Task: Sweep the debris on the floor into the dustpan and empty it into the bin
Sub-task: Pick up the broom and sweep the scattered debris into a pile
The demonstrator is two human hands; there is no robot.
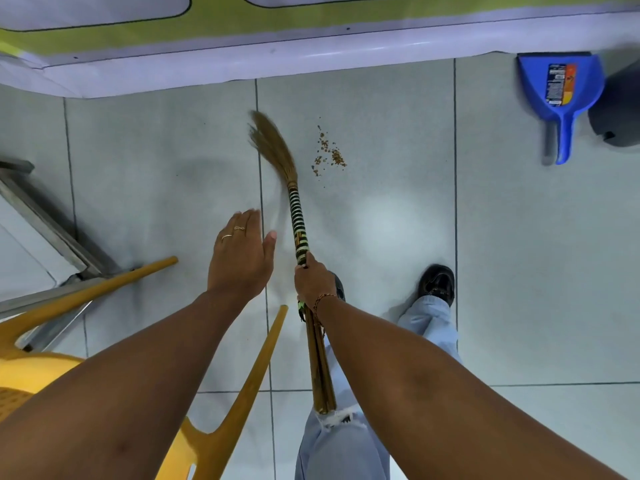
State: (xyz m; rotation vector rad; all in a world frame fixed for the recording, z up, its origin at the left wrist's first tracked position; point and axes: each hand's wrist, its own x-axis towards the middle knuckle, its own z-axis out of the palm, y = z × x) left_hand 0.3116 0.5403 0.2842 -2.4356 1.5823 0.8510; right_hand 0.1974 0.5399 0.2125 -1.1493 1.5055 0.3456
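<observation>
A straw broom (274, 147) with a black-and-white banded handle points away from me across the grey tiled floor. My right hand (313, 280) is shut on its handle. Its bristle tip is blurred and lies left of a small scatter of brown debris (330, 152). My left hand (242, 252) hovers flat and open just left of the handle, holding nothing. A blue dustpan (561, 95) leans upright at the far right. Beside it stands a dark grey bin (618, 109), partly cut off by the frame edge.
A white and green cabinet base (242, 60) runs along the far side. A yellow plastic chair (214, 441) stands at the near left, its legs reaching toward the broom. A metal frame (45, 216) sits at the left. My black shoe (437, 282) is near the right.
</observation>
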